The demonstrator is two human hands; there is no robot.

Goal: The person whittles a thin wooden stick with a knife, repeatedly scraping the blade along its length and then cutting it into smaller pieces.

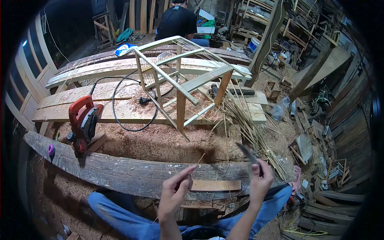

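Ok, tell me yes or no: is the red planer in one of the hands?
No: the red planer lies on the grey plank, well apart from the left hand and the right hand, which holds a knife.

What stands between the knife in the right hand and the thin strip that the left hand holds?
Nothing visible does. The right hand grips the knife, the left hand pinches the thin strip, and only open air lies between them. The grey plank lies farther off, beneath both hands.

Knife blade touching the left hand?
Apart. Head view: the knife sits in the right hand; a wide stretch of wooden beam shows between blade and left hand.
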